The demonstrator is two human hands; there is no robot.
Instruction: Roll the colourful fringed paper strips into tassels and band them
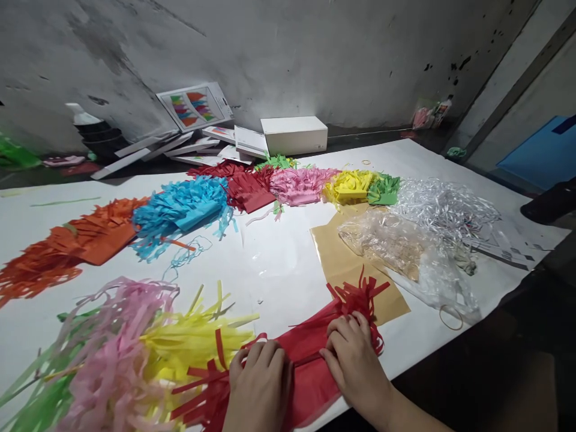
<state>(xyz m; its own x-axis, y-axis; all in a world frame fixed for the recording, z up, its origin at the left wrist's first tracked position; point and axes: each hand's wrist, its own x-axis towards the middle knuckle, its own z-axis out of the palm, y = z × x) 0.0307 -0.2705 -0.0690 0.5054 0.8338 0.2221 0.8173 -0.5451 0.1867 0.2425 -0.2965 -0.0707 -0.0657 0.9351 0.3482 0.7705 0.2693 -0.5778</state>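
Note:
A sheet of red tissue paper (308, 378) with fringed ends lies near the table's front edge, a rolled or folded line running across it. At its left part, my left hand (257, 378) is closed with bent fingers on the paper near the left fringe. My right hand (353, 354) grips the paper near the far right fringe, thumb and fingers curled on the folded line. Left of my left hand lies yellow fringed tissue (193, 342), with pink fringed tissue (112, 360) and green strips (47, 396) beyond it.
Fringed bundles in orange (96, 234), blue (189, 207), red (249, 189), pink (302, 185), yellow (353, 185) and green (384, 191) line the back. To the right lie silver tinsel (443, 201), clear plastic bags (387, 237), brown paper (330, 246) and a rubber band (450, 318). A white box (294, 135) stands behind.

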